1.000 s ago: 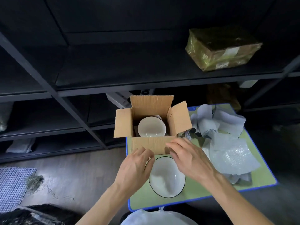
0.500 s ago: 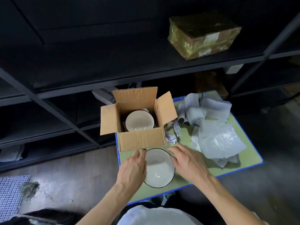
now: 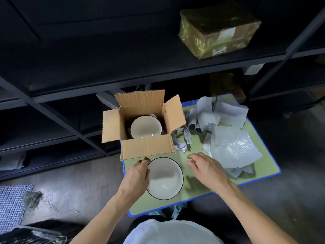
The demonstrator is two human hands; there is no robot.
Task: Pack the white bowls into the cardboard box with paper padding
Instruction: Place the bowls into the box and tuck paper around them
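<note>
An open cardboard box (image 3: pixel 147 149) stands on a small green table (image 3: pixel 193 186) with a blue rim. Inside the box sits one white bowl (image 3: pixel 146 127) with paper tucked behind it. A second white bowl (image 3: pixel 167 176) with a dark rim rests on the table just in front of the box. My left hand (image 3: pixel 136 175) grips this bowl's left rim, fingers curled over its edge. My right hand (image 3: pixel 205 167) hovers to the right of the bowl, fingers loosely spread, holding nothing. Crumpled paper (image 3: pixel 218 113) and a bubble-wrap sheet (image 3: pixel 232 148) lie on the table's right side.
Dark metal shelving (image 3: pixel 123 80) rises right behind the table. A taped brown parcel (image 3: pixel 218 29) sits on an upper shelf at right. Small paper scraps (image 3: pixel 182 140) lie beside the box. A mesh mat (image 3: pixel 12 201) and dark bags lie on the floor at left.
Both hands came off the box's front flap and dropped toward the near bowl. My left hand now holds its rim; my right hand moved out to the bowl's right.
</note>
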